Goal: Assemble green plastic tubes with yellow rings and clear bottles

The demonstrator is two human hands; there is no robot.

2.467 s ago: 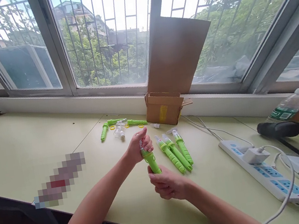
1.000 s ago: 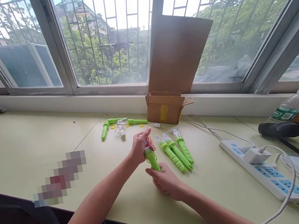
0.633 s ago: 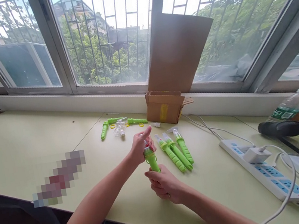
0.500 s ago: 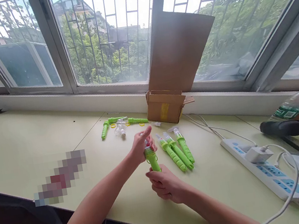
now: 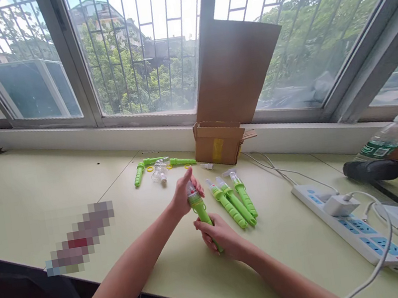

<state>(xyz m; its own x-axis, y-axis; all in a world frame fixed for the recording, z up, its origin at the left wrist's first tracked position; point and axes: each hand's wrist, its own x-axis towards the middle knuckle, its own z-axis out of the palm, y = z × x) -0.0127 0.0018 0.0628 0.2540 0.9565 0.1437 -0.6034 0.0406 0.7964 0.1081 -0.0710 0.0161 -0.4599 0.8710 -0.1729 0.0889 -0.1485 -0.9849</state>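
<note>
Both my hands hold one green plastic wand (image 5: pixel 200 211) with a clear tip, above the pale table (image 5: pixel 40 194). My right hand (image 5: pixel 221 236) is wrapped round its lower handle. My left hand (image 5: pixel 183 194) pinches the clear tip at the top, forefinger raised. Just to the right, three like green wands (image 5: pixel 234 202) lie side by side on the table. Farther back lie loose green handles (image 5: pixel 138 174), clear caps (image 5: pixel 158 173) and small yellow rings (image 5: pixel 149 168).
A small open cardboard box (image 5: pixel 218 144) stands by the window ledge, a cardboard sheet (image 5: pixel 239 69) leaning behind it. At the right lie a white power strip (image 5: pixel 355 230) with cables, a water bottle (image 5: pixel 383 142) and a black object (image 5: pixel 380 170). A blurred patch (image 5: pixel 79 237) is at the left.
My left hand went from covering the wand's top to pinching its clear tip. The wand now tilts more and sits lower, nearer the table. My right hand has kept its grip.
</note>
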